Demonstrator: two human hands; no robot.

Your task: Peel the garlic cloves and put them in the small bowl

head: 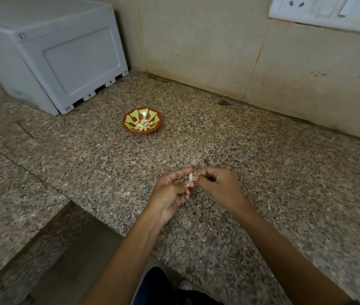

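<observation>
Nearest the camera: dark trousers [161,282] and a pale shoe tip [184,284] at the bottom edge, beside a lower granite ledge [9,194] on the left. Above these, two bare forearms reaching forward over the speckled granite counter [284,172]. Left hand [171,192] palm-up, fingers curled, pinching a garlic clove [191,177] between thumb and forefinger; painted thumbnail visible just beside the clove. Right hand [217,183] knuckles-up, fingers curled, fingertips closed on the right side of the same clove, apparently on a flake of skin; exact contact too small to resolve. Clove held in the air between both hands, above the counter, well apart from the bowl. A small dark scrap [206,161] on the counter just beyond the right hand; nature unclear. Further back, left of centre: small bowl [130,128], red-brown rim with yellow-green pattern, standing upright on the counter, holding a pile of peeled white cloves [142,125] at its bottom. Behind and left of the bowl: grey plastic box [64,58], set against the wall corner, near but not touching the bowl. Farthest: beige tiled wall [196,45], stained with small red specks at right, and a white socket plate [328,12] at the upper right.
</observation>
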